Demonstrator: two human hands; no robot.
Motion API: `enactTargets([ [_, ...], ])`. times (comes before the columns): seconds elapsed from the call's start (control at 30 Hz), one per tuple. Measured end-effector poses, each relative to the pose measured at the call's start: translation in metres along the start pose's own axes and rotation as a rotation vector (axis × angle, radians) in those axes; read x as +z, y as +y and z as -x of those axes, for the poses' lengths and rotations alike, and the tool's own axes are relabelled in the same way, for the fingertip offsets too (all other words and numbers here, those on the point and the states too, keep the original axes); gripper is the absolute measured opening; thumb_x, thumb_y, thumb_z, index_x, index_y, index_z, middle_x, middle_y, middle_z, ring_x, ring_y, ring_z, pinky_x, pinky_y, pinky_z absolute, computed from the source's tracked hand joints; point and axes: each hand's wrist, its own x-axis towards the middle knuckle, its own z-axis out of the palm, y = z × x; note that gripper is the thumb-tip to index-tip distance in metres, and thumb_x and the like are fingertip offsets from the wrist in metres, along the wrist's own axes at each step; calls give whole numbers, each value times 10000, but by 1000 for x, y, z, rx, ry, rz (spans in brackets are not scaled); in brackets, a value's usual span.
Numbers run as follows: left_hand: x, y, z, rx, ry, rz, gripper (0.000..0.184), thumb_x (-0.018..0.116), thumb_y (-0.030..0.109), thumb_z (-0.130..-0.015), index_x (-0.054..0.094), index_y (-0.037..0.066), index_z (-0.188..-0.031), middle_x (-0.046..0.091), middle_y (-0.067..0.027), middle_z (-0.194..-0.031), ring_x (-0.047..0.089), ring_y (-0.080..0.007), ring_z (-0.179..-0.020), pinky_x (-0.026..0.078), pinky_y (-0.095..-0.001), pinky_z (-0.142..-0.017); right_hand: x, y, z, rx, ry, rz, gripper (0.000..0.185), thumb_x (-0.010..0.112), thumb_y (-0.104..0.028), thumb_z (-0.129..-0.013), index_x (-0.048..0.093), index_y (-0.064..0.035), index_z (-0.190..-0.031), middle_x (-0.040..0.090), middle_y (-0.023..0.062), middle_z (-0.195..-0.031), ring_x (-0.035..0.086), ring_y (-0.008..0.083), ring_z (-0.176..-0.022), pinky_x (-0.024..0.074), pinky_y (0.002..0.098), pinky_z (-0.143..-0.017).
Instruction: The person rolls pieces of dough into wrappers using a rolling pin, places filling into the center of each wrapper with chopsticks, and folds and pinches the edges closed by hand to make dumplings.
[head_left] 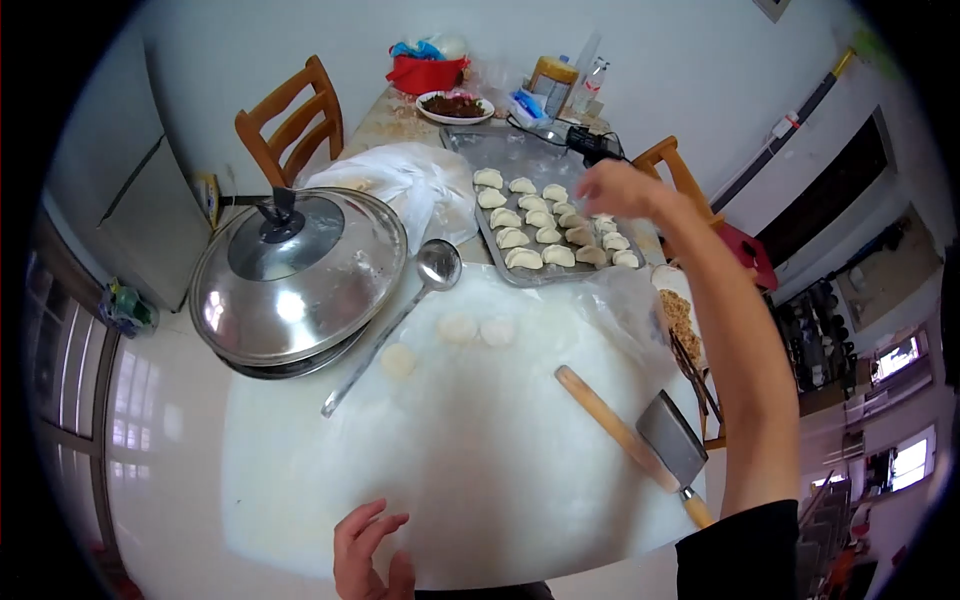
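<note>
My right hand reaches over the right side of a grey metal tray, just above the dumplings. Rows of pale folded dumplings lie on the tray. The fingers of that hand are blurred and partly hidden, so I cannot see whether anything is in them. Near the front edge of the white work surface, my left hand is open and empty, fingers apart. Flat round dough wrappers rest on the surface between the left hand and the tray.
A lidded steel pan and a long-handled ladle occupy the left. On the right lie a wooden rolling pin, a cleaver and a plate of filling with chopsticks. Behind stand a red basin and bottles.
</note>
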Motion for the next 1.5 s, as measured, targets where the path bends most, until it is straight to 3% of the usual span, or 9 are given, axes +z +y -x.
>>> enactTargets([
  [0.13,-8,8,15,64,-17,42,587,524,-171,-745,581,-45,-1315,536,-265,-1381,695,-329,-1094,574,-446,-986,46,-85,32,-141,-305,-221,500,812,-295,-822,716,-29,-1235,744,179,-1124,699,258,-1023,552,371,-897],
  [0.27,-29,31,24,176,-76,-195,337,618,58,-1023,622,-14,-1353,626,-205,-1344,619,-328,-1233,505,-428,-1055,119,-133,59,-173,-132,-112,612,792,-353,-804,646,-36,-1306,654,222,-1150,669,349,-1038,542,413,-925],
  [0.37,-30,17,42,115,-64,-65,355,620,75,-1026,609,-16,-1369,617,-204,-1358,616,-335,-1248,503,-419,-1057,147,-165,89,-52,36,-168,562,756,-313,-794,641,-30,-1266,604,244,-1154,650,410,-1032,541,440,-928],
  [0.5,-21,17,50,70,-71,45,392,642,116,-1028,588,1,-1400,599,-194,-1392,614,-347,-1259,503,-419,-1062,168,-218,156,-28,47,-242,467,726,-241,-809,646,0,-1201,613,273,-1133,640,431,-1057,533,477,-938],
  [0.57,-8,23,43,-60,-88,172,551,596,-146,-847,551,-48,-1388,540,-221,-1389,639,-313,-1210,522,-413,-1043,168,-236,193,-37,29,-269,477,735,-250,-821,641,12,-1207,622,276,-1130,637,434,-1058,527,481,-950],
  [0.77,24,5,-21,421,-218,-390,487,650,19,-908,550,-31,-1382,571,-258,-1324,582,-428,-1205,483,-471,-1030,169,-209,303,411,462,-44,445,743,-194,-805,631,18,-1181,614,212,-1079,586,404,-1037,465,516,-931],
  [1.17,102,-19,-89,443,-436,-574,269,692,63,-832,725,1,-1093,632,-206,-1072,569,-395,-1020,492,-450,-925,206,-179,325,390,672,-134,140,660,-105,-920,661,12,-998,602,198,-960,591,391,-956,486,499,-848],
  [1.37,72,-5,-99,384,-606,-532,630,834,156,-771,610,-1,-1339,595,-208,-1179,555,-397,-1134,473,-437,-994,223,-208,357,344,626,-200,153,684,-106,-926,640,-15,-1041,582,177,-1000,579,374,-970,478,485,-847],
  [1.5,59,-9,-97,307,-564,-625,534,863,193,-763,664,-29,-1205,594,-223,-1231,535,-399,-1171,474,-443,-1003,234,-210,362,421,697,-214,191,679,-89,-931,647,-21,-1107,579,164,-1018,562,358,-984,464,471,-867],
])
